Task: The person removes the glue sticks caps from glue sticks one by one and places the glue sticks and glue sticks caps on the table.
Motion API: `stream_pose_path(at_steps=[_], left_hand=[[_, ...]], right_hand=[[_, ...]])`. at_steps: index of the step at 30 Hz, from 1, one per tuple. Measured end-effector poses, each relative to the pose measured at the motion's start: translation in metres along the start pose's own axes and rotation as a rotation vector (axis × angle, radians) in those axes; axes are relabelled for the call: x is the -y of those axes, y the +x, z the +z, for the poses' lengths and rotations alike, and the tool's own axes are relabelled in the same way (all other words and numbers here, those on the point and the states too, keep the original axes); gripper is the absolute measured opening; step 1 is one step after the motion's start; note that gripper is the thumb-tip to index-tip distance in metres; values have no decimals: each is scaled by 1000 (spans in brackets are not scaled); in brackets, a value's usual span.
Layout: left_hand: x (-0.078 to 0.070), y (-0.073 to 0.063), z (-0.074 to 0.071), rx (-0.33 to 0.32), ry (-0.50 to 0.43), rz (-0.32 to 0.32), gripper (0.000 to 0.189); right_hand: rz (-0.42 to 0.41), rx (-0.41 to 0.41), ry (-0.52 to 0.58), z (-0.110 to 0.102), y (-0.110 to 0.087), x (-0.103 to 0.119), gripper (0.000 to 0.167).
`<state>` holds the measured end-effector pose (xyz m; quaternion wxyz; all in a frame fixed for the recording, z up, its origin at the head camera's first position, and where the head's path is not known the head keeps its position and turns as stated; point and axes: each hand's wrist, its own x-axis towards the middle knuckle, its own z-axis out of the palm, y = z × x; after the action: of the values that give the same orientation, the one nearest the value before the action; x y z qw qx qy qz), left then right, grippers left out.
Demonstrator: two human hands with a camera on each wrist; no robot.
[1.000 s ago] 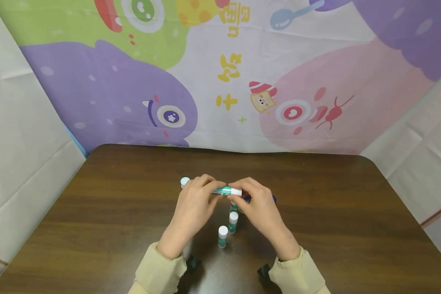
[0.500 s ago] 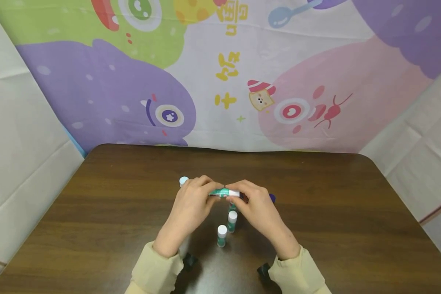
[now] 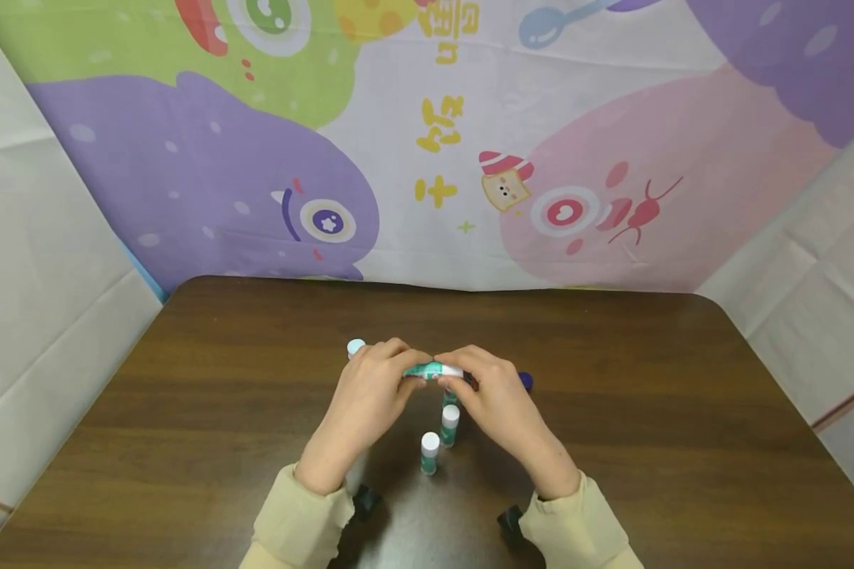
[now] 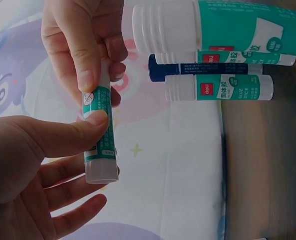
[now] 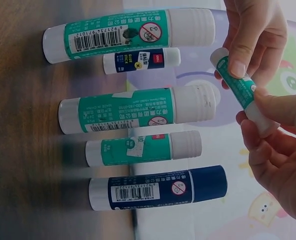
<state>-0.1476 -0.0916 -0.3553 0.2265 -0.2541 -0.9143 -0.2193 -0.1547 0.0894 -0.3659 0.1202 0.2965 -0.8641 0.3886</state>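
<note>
Pinching one slim glue stick (image 3: 432, 370) between them, the left hand (image 3: 373, 387) and the right hand (image 3: 496, 395) are meeting above a dark wooden table (image 3: 648, 411). The left thumb and fingers are squeezing the green-labelled body, while the right thumb and fingers are gripping one white end. The stick is lying crosswise in the grip, its other white end poking out past the left thumb. On the near side of the grip, a white-capped tube (image 3: 430, 454) is standing upright, with a second tube (image 3: 450, 427) standing just past it and a third tube (image 3: 451, 397) partly hiding beneath the right thumb. Beyond the left knuckles, a white cap (image 3: 356, 348) is peeking out; beside the right hand's outer edge, a blue cap (image 3: 526, 382) is showing. Behind the grip, a printed cloth (image 3: 434, 253) is hanging.
</note>
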Motion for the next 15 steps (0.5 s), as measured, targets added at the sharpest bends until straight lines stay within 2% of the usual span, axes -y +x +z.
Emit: stream_pose_path(at_steps=[15], left_hand=[[-2,1,1,-1,7,-3,23]], right_hand=[[34,17,-7,-4,0,1,25]])
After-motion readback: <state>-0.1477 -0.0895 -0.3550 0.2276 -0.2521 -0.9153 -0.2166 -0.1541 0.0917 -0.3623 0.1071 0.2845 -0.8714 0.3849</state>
